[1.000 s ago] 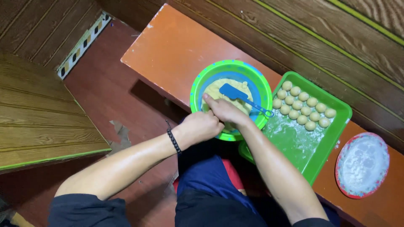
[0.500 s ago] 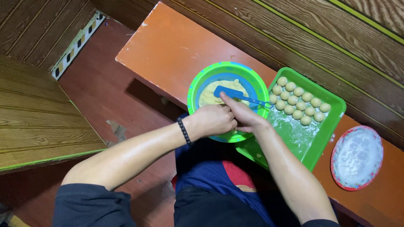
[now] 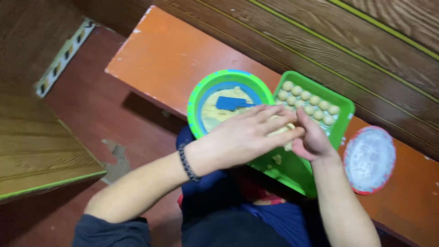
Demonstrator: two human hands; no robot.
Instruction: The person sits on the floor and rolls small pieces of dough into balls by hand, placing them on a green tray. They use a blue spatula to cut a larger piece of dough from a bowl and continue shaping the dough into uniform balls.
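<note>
Orange bench (image 3: 173,59), wood-panel wall (image 3: 347,41), dark red floor (image 3: 91,105)

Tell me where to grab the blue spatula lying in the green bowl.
Grip the blue spatula by its handle, the narrow end toward the tray, coming from above. Its broad blade lies flat on the dough in the green bowl.

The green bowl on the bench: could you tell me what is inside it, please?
Inside the green bowl lies pale yellow dough with a blue spatula resting on it. The left hand covers the bowl's near right edge, so what lies there cannot be seen.
</note>
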